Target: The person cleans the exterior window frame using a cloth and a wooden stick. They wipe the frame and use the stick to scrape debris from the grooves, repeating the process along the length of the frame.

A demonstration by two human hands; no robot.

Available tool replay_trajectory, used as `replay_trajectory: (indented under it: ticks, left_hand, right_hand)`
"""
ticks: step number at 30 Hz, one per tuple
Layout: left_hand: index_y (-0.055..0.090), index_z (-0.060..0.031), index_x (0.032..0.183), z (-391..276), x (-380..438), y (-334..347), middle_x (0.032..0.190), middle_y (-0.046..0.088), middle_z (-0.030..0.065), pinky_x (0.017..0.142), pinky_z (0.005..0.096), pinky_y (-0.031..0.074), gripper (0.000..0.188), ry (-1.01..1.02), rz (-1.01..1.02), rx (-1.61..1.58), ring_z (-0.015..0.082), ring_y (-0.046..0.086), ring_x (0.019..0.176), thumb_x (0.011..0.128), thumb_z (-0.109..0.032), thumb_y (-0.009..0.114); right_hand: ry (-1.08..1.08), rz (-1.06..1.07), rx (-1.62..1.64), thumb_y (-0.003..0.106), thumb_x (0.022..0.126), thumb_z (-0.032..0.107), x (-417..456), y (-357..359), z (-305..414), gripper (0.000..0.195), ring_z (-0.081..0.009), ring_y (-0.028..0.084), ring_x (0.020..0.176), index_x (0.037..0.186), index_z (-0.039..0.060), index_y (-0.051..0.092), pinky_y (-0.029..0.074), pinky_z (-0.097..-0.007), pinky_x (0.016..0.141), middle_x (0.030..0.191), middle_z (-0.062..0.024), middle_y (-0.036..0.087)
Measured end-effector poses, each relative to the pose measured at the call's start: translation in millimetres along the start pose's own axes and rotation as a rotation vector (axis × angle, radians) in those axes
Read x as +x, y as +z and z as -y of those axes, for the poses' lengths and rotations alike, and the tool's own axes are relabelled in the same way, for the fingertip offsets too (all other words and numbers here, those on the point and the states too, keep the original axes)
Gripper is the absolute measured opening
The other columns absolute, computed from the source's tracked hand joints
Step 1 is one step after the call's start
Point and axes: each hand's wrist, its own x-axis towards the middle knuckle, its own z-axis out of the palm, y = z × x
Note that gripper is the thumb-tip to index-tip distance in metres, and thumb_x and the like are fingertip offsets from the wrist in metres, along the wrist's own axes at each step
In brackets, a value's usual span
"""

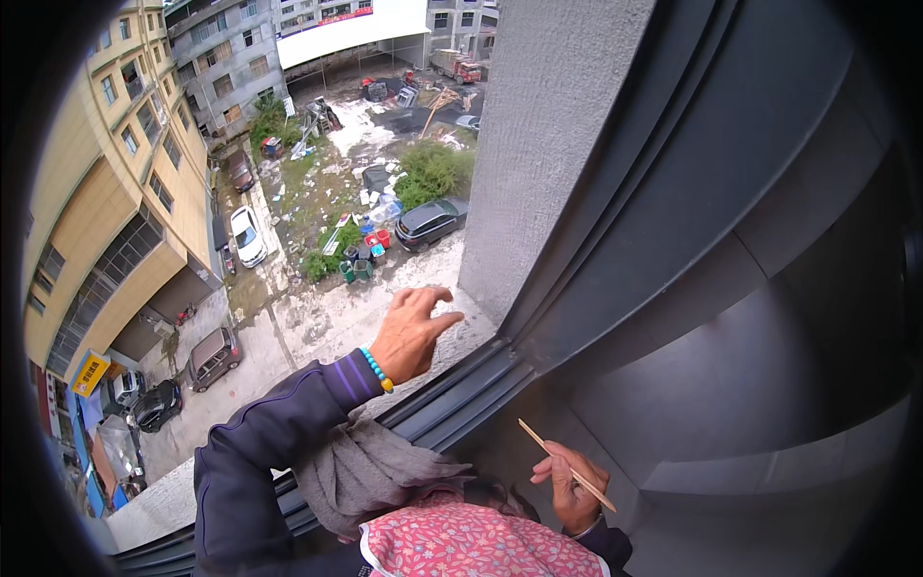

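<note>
My left hand [411, 333] reaches out past the window frame, above the outer concrete sill [474, 321]. Its fingers are curled, the thumb stands apart from them, and nothing shows between them. A turquoise bead bracelet [373, 368] circles that wrist. Inside, my right hand [578, 485] holds a thin wooden stick [532, 433] at a slant, one end up to the left. A grey cloth [375, 461] hangs in folds over the dark window track [461, 397], below my left forearm. Its lower end meets my pink floral apron [469, 537].
A rough concrete wall [548, 108] rises beside the opening, next to a dark window frame [649, 216]. Grey tiles [692, 404] cover the inside at right. Far below lies a yard with parked cars, among them a white car [249, 236], and green bins [363, 270].
</note>
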Motion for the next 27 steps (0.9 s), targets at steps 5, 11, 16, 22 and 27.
replay_trajectory:
  ticks: [5,11,16,22,27]
  left_hand:
    - [0.070,-0.0096,0.110,-42.1,23.7,31.1,0.086,0.056,0.0049,0.074,0.0371,0.044,0.029,0.169,0.143,-0.205,0.0222,0.060,0.083,0.081,-0.015,0.068]
    - [0.070,-0.0132,0.111,-46.3,28.9,63.7,0.087,0.061,0.0032,0.071,0.0376,0.044,0.030,0.144,0.363,-0.062,0.0206,0.065,0.080,0.083,-0.022,0.063]
    - [0.070,-0.0135,0.107,-40.4,21.8,76.9,0.087,0.061,0.0025,0.071,0.0372,0.045,0.027,0.172,0.382,-0.021,0.0197,0.065,0.081,0.082,-0.022,0.063]
    - [0.069,-0.0119,0.096,-34.5,24.4,83.9,0.084,0.058,0.0032,0.071,0.0363,0.045,0.018,0.219,0.295,-0.035,0.0204,0.064,0.081,0.084,-0.021,0.060]
    - [0.067,-0.0095,0.092,-36.0,19.9,87.2,0.082,0.057,0.0039,0.068,0.0358,0.046,0.015,0.249,0.240,0.003,0.0208,0.063,0.078,0.083,-0.021,0.061]
  right_hand:
    - [-0.023,0.057,-0.013,0.055,0.100,0.008,6.2,-1.5,4.1,0.021,-0.0182,0.069,0.062,0.113,-0.0045,0.067,0.055,-0.0274,0.058,0.077,-0.0125,0.070]
    - [-0.018,0.026,-0.009,0.056,0.099,0.006,1.2,-1.5,0.1,0.020,-0.0176,0.070,0.062,0.113,-0.0042,0.067,0.055,-0.0271,0.058,0.078,-0.0119,0.070]
    - [0.016,-0.013,-0.010,0.056,0.099,0.007,-8.7,-0.3,-13.9,0.021,-0.0180,0.070,0.062,0.113,-0.0041,0.067,0.055,-0.0270,0.058,0.078,-0.0126,0.070]
    - [0.020,-0.035,-0.020,0.056,0.100,0.009,-12.7,0.4,-15.8,0.021,-0.0179,0.070,0.062,0.114,-0.0034,0.067,0.055,-0.0269,0.057,0.077,-0.0126,0.070]
    - [0.028,-0.038,-0.028,0.056,0.100,0.010,-13.7,1.9,-17.8,0.021,-0.0176,0.070,0.062,0.114,-0.0022,0.067,0.054,-0.0265,0.057,0.076,-0.0114,0.070]
